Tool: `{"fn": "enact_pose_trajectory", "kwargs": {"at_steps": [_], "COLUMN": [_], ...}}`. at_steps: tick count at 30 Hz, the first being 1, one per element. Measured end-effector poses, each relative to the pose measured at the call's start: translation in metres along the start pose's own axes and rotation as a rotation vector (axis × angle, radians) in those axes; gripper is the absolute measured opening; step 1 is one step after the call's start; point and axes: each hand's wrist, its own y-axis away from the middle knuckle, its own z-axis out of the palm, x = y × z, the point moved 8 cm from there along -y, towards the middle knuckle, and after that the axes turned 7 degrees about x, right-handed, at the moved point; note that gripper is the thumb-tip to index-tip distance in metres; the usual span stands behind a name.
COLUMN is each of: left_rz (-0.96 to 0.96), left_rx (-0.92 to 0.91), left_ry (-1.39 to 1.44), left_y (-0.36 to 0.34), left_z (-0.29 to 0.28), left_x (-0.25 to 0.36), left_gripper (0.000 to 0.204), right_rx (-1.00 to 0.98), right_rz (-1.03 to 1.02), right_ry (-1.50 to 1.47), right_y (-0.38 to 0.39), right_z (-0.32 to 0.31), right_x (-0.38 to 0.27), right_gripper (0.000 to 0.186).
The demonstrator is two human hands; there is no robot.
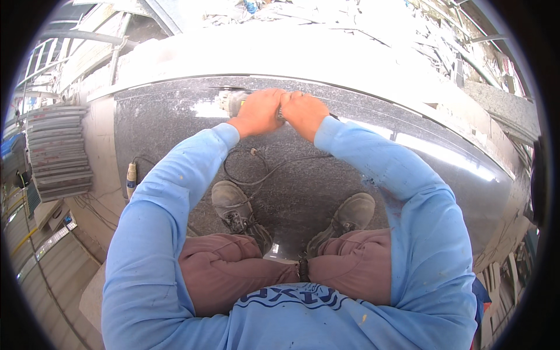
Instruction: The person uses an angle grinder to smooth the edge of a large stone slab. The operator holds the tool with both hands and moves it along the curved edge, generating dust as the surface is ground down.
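Both hands grip a power tool (229,100), apparently a grinder, with a pale metal head, held at the far edge of a dark, glossy, dusty stone surface (426,181). My left hand (259,111) is closed on the tool just behind its head. My right hand (303,114) wraps its back part, touching my left one. The tool's working edge is too blurred to make out. A black cable (262,175) loops below the hands, beside my two work shoes (356,213).
A stack of slats or tiles (57,149) stands at the left, near a cable connector (131,181). A bright white ledge (192,61) runs along the stone's far edge. Metal scaffold tubes (115,52) and pale rubble (449,52) lie beyond.
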Motion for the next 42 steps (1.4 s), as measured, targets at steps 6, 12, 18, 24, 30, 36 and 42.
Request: {"fn": "enact_pose_trajectory", "kwargs": {"at_steps": [6,12,18,24,30,36,42], "left_rz": [-0.099,0.046,0.035,0.012,-0.108,0.116,0.024], "left_rx": [-0.06,0.03,0.002,-0.005,-0.076,0.116,0.064], "left_ry": [-0.03,0.026,-0.04,-0.007,-0.034,0.002,0.016], "left_y": [0.002,-0.002,-0.007,-0.001,0.003,-0.002,-0.007], "left_z": [-0.009,-0.011,0.0,-0.004,-0.007,-0.01,0.003], "left_x": [-0.014,0.015,0.025,0.011,-0.013,0.018,0.029], "left_gripper": [0.051,0.049,0.051,0.05,0.049,0.048,0.056], "right_rx": [-0.036,-0.044,0.072,-0.055,-0.051,0.168,0.102], "right_rz": [-0.005,0.098,0.064,0.037,-0.003,-0.001,0.061], "right_ry": [-0.026,-0.048,-0.019,-0.005,-0.006,-0.083,-0.088], "right_y": [-0.017,0.009,0.026,0.009,-0.015,0.012,0.024], "right_z": [0.002,-0.018,-0.033,-0.019,-0.007,-0.009,-0.008], "right_x": [-0.005,0.006,0.009,0.002,-0.007,0.007,0.016], "right_gripper": [0.039,0.038,0.031,0.035,0.036,0.033,0.03]}}
